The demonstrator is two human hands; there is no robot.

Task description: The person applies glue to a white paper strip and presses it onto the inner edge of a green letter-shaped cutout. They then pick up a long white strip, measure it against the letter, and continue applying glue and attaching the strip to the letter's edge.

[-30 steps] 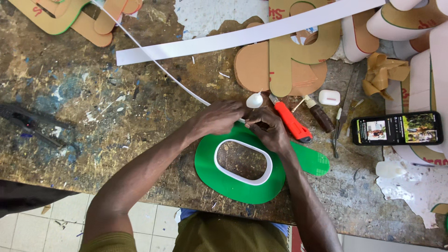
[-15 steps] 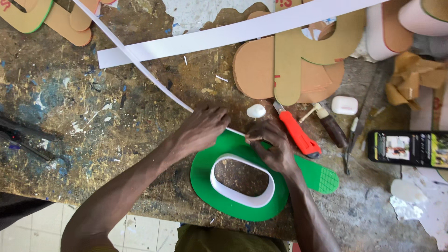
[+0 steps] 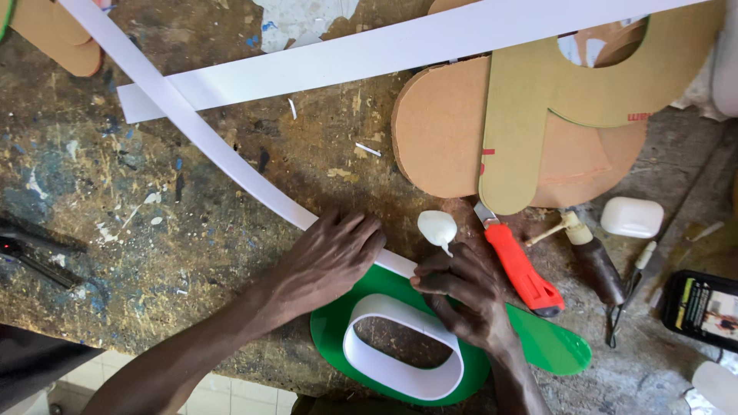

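Since the earlier frame the view has closed in and both hands have shifted slightly left along the strip; the phone now sits cut off at the right edge. Left hand (image 3: pixel 327 257), centre frame, presses flat, fingers spread, on the white strip (image 3: pixel 223 157) where it meets the green cutout (image 3: pixel 550 346) at lower centre. Right hand (image 3: pixel 465 292) pinches the strip's end against the cutout's upper edge, fingers closed on it. A white oval band (image 3: pixel 400 357) already stands glued around the inner hole. Glue bottle (image 3: pixel 437 228) lies just above the right hand; orange utility knife (image 3: pixel 523 269) to its right; cardboard letter shapes (image 3: pixel 523 123) upper right. Step looks like bonding the strip along the outer edge. The next move likely needs steady pressure while bending the strip round the curve.
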